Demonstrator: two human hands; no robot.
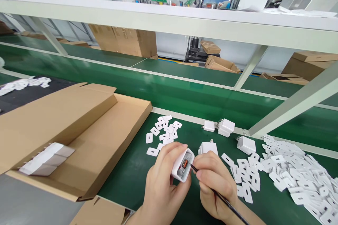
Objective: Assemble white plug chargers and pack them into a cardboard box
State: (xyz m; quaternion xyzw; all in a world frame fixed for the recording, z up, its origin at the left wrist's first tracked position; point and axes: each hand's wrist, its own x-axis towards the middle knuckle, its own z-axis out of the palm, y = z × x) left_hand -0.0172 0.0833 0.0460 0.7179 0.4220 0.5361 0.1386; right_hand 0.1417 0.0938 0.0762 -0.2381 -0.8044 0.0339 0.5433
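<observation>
1. left hand (pixel 164 180), as the head view shows, is curled round a white housing (pixel 175 173), my thumb below and fingers over the top, pinching it by its sides.
2. right hand (pixel 218 184) pinches a thin black tool (pixel 226 202) between thumb and fingers, close to its tip.
3. the housing sits just left of my right fingertips, its open end turned up towards me and to the right. the mouth is longer than it is wide, its long axis leaning from upper right to lower left.
4. the tool slants from lower right up to that mouth. its tip is at the right rim, beside the orange part (pixel 185 164) inside; i cannot tell whether they touch.
5. my left hand is nearer the loose white plates (pixel 169 135) and the cardboard box (pixel 99 142); my right is nearer the plate cluster (pixel 244 172) and a white block (pixel 208 148) just behind it.
</observation>
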